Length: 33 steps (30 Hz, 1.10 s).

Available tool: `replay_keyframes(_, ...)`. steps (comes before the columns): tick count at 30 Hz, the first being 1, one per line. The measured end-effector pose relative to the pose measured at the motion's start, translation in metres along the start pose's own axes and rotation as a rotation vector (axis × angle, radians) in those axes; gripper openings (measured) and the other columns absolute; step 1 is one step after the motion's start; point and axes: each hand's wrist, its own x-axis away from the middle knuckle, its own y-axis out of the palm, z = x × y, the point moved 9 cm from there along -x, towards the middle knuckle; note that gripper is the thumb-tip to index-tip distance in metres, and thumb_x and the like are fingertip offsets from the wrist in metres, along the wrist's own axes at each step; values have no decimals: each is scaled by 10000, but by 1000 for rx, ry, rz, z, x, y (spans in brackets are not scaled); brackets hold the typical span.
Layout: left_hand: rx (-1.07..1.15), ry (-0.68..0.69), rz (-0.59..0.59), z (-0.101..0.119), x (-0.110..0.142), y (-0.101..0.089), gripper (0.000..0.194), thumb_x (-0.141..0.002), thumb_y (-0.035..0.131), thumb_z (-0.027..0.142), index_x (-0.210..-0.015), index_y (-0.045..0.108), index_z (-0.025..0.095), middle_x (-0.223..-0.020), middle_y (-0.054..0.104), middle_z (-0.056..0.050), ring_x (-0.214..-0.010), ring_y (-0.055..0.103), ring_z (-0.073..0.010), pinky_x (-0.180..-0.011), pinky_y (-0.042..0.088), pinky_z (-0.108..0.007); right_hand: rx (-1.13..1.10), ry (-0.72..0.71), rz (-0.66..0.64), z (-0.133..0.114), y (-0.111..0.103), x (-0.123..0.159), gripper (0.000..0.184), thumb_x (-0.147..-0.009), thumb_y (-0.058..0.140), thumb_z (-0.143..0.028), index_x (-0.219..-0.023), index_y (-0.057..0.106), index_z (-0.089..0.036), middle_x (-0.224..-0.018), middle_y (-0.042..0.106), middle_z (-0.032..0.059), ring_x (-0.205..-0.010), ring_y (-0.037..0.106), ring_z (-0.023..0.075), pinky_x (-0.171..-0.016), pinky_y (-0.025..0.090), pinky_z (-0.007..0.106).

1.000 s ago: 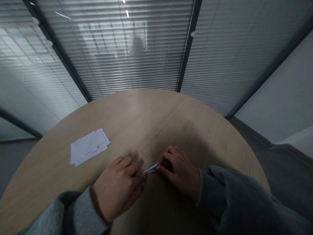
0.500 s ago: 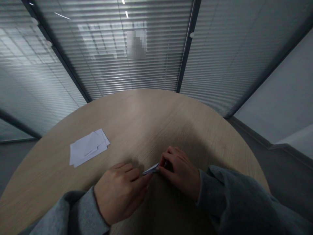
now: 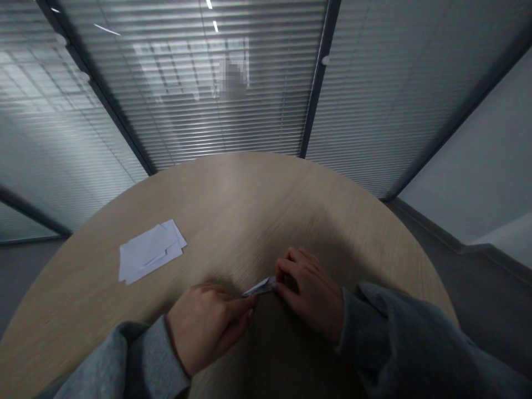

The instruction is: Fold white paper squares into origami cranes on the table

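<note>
Head view: folded white paper [image 3: 260,287] sits between both hands, its tip pointing left, on the round wooden table [image 3: 249,194]; right hand [image 3: 311,293] in a narrow pinch on the paper's right end, fingers curled over it; left hand [image 3: 205,327] comes in from the other side, fingertips [image 3: 245,303] at the pointed end, cannot tell if gripping or only touching; stack of white paper sheets [image 3: 149,252] lies well left of the grip; grey sleeves [image 3: 143,354] on both forearms; glass partition with blinds [image 3: 266,100] beyond the table, far ahead of the grip.
</note>
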Motion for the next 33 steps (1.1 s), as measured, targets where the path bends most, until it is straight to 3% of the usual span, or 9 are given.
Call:
replay_keyframes(7,-34,-24,-63,0,-1,5,297,-888,427,210,-1094,640,240,-691,715,-28,-610,655,-202,-542,446,-290,56,-80,63,-4,-14,2,85,-763,613,-121,-714,576,-180,-792,561,32,-807,496,196,-751,367,336)
replay_keyframes(9,-42,-34,-73,0,0,5,293,-883,433,210,-1087,640,246,-690,717,-27,-607,658,-207,-542,447,-296,95,-180,121,-13,-22,5,30,-799,600,-172,-788,620,-192,-805,572,37,-796,496,195,-751,358,340)
replay_keyframes(14,-25,-35,-102,1,0,6,285,-892,405,207,-1052,637,247,-690,715,-31,-619,661,-232,-547,458,-326,342,-465,74,-40,-14,16,234,-889,496,-201,-1043,663,-259,-714,595,39,-714,481,200,-675,306,352)
replay_keyframes(22,-76,-14,-62,1,1,5,279,-889,421,224,-1069,634,228,-682,715,-35,-611,663,-228,-537,476,-320,546,-549,86,-53,3,25,227,-914,462,-163,-950,686,-175,-744,661,72,-728,527,213,-675,313,358)
replay_keyframes(28,-136,16,89,4,2,-4,328,-908,392,218,-1154,606,174,-699,728,-38,-580,678,-216,-526,512,-325,557,-622,161,-59,0,28,173,-898,501,-145,-866,670,-149,-698,645,39,-696,539,199,-672,324,351)
replay_keyframes(33,-207,-43,-86,1,-1,9,352,-904,423,200,-1215,582,166,-678,729,-40,-571,695,-230,-500,527,-328,544,-627,194,-59,-2,28,195,-910,481,-134,-844,664,-141,-677,636,42,-682,529,191,-678,311,348)
